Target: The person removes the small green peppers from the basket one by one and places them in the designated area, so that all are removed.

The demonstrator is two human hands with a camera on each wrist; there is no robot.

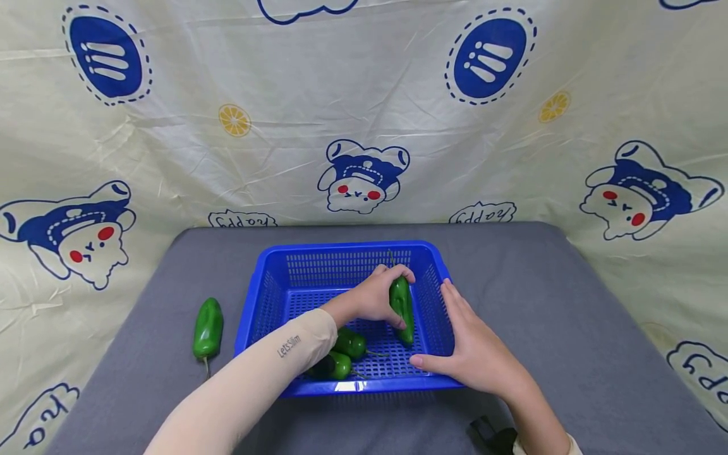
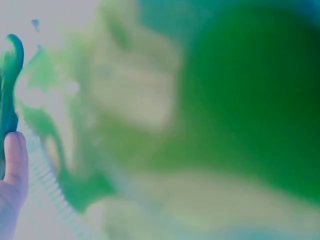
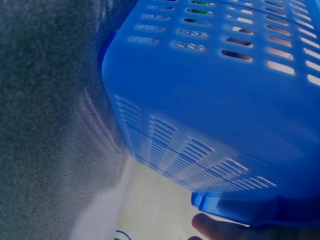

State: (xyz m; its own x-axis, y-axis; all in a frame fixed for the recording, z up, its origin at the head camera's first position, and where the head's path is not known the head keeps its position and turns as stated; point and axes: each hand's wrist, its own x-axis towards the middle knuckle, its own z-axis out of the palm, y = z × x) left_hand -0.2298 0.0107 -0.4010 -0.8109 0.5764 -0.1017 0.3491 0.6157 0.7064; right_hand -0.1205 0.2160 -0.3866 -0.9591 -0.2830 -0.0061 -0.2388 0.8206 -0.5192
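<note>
My left hand [image 1: 375, 298] reaches into the blue plastic basket [image 1: 347, 248] and grips a long green pepper [image 1: 402, 303] between thumb and fingers, near the right wall. Its thin stem points to the back. In the left wrist view the same green pepper [image 2: 11, 85] shows at the left edge beside a digit; blurred green fills much of the rest. My right hand [image 1: 483, 357] spreads over the front right corner of the basket, fingers straight along the right rim and thumb at the front. Fingertips [image 3: 210, 226] show at the rim in the right wrist view.
Inside the basket, a green pepper [image 1: 351, 344] and another green pepper [image 1: 341, 365] lie at the front, partly behind my left forearm. One more green pepper [image 1: 208, 328] rests on the grey tablecloth [image 1: 512, 272] to the left. A printed curtain [image 1: 284, 170] hangs behind.
</note>
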